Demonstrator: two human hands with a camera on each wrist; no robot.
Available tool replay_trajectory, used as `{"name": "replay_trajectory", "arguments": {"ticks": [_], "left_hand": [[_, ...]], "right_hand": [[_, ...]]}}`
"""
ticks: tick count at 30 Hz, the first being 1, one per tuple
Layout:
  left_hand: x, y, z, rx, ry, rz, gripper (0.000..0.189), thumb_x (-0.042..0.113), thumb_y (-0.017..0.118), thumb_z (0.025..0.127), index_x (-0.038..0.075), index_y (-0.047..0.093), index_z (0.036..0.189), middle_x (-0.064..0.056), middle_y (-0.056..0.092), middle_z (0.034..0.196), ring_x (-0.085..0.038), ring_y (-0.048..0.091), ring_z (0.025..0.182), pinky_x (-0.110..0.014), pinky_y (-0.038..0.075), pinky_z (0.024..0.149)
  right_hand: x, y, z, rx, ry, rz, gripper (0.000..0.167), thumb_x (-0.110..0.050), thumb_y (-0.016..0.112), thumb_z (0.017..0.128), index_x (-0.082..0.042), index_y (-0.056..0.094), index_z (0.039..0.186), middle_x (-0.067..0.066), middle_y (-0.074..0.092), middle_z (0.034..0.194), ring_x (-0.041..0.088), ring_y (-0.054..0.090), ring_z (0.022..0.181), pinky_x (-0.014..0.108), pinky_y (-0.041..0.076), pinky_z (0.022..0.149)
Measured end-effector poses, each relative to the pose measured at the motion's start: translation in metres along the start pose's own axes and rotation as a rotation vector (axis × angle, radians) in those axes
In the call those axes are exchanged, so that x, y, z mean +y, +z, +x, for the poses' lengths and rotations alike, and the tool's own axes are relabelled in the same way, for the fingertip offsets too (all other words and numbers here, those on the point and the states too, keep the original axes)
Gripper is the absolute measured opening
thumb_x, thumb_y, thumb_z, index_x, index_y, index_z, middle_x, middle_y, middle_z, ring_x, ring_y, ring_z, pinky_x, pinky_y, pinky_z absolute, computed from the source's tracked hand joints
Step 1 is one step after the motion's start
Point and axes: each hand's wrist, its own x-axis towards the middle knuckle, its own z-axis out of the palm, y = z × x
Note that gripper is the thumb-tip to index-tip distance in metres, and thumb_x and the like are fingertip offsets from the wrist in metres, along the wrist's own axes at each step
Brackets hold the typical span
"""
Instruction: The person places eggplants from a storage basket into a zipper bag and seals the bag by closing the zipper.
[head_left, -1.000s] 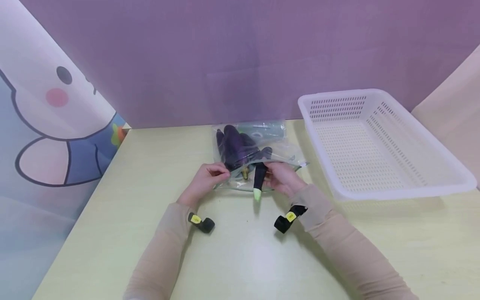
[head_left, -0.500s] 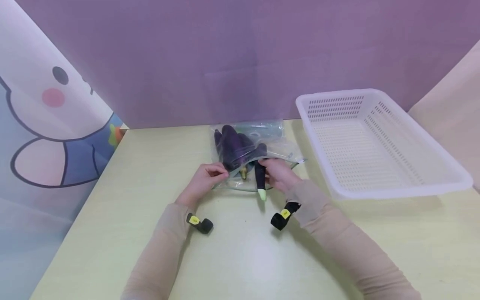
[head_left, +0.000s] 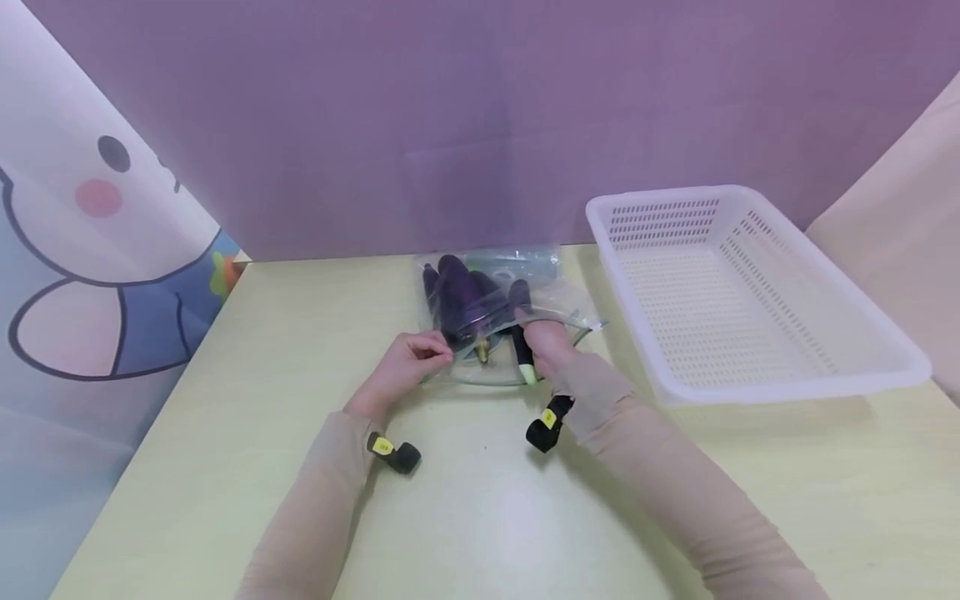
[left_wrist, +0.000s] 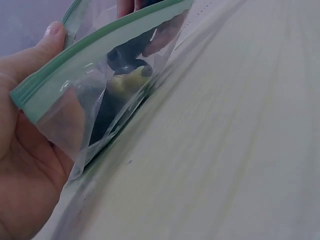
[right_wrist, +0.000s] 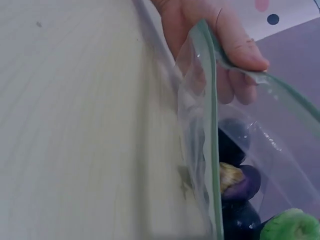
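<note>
A clear zip bag [head_left: 573,300] with a green-edged mouth lies on the table, its mouth facing me. Several dark purple eggplants [head_left: 457,292] are inside. My left hand [head_left: 405,367] pinches the left corner of the mouth; the left wrist view shows the thumb on the green zip strip [left_wrist: 90,52]. My right hand [head_left: 550,346] reaches into the mouth and holds a slim dark eggplant [head_left: 522,346] with a pale green stem end. That end sits at the mouth, and the right wrist view shows its green cap [right_wrist: 292,227] close up. The right fingers are partly hidden by the bag.
A white perforated plastic basket [head_left: 750,387] stands on the table to the right of the bag. Behind the bag rises a purple backdrop [head_left: 375,125], with a cartoon-printed curtain [head_left: 67,317] on the left.
My right hand has pushed the slim eggplant deeper into the bag, away from me; less of its stem end sticks out. My left hand keeps its pinch on the bag corner.
</note>
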Motion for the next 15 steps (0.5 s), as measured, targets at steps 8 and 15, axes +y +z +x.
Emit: {"name": "replay_trajectory", "arguments": {"ticks": [8,15], "left_hand": [[-0.002,-0.001,0.0,-0.008,0.004,-0.004,0.022,0.012,0.073,0.08,0.034,0.072,0.079,0.004,0.062,0.08,-0.004,0.051,0.071,-0.015,0.042,0.06],[0.0,0.001,0.001,-0.02,0.015,0.003,0.04,-0.005,0.066,0.082,0.035,0.072,0.08,0.009,0.061,0.079,-0.004,0.047,0.067,-0.014,0.04,0.057]], "right_hand": [[0.036,-0.006,0.053,0.006,-0.061,-0.04,0.046,-0.033,0.049,0.099,-0.004,0.05,0.134,0.008,0.045,0.144,0.022,0.036,0.136,0.03,0.029,0.112],[0.06,-0.007,0.083,0.017,-0.143,0.027,0.016,-0.012,0.053,0.092,-0.002,0.064,0.099,0.003,0.062,0.103,0.013,0.054,0.089,0.027,0.047,0.086]]}}
